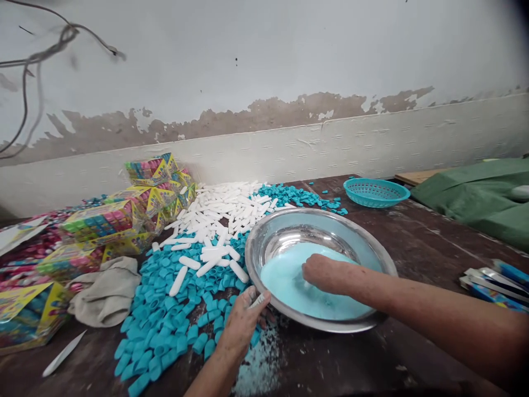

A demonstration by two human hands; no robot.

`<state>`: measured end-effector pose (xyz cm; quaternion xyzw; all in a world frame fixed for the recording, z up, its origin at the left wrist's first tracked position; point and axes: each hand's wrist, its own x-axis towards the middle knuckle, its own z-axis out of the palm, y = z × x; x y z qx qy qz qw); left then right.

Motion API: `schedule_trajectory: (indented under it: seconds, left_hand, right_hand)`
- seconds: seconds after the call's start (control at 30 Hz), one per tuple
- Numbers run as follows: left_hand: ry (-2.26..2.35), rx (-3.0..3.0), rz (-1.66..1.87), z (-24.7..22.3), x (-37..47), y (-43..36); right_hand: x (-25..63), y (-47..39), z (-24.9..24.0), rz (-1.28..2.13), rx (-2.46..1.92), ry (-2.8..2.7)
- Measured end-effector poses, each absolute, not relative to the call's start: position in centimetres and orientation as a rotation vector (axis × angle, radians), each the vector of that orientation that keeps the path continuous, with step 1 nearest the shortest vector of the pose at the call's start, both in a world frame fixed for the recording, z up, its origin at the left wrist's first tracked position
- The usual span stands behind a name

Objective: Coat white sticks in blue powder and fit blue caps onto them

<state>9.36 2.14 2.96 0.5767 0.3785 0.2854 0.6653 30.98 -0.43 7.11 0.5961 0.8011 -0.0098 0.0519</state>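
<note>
A wide steel bowl (258,275) holds pale blue powder (285,270). My right hand (324,273) reaches into it with fingers closed and partly sunk in the powder, so what they hold is hidden. By the bowl's near left rim, my left hand (248,311) has its fingers bent round a small white piece (258,300). Blue caps (165,309) lie in a big heap left of the bowl, with white tubes (231,207) piled behind and partly on top of them.
Clear packs of colourful items (99,218) are stacked at the left, near a grey cloth (105,292) and a pointed white tool (64,353). A blue basket (376,193) stands behind the bowl. Wrappers (496,286) and green fabric (479,193) lie at the right.
</note>
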Motion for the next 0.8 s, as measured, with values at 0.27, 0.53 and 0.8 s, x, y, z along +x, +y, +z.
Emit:
schedule_trajectory:
  seconds: [0.27,0.53,0.8]
  left_hand:
    - [0.824,1.272,0.646,2.6,9.5,2.3]
    - [0.806,1.264,0.652,2.7,9.4,2.0]
    - [0.824,1.288,0.648,2.6,9.4,2.1]
  right_hand:
    - [30.8,-0.3,7.4,-1.198,1.659,2.661]
    - [32.7,-0.1,7.6,-0.622,1.930,2.611]
    - [29.7,-0.8,6.6,-0.487,1.888,2.574]
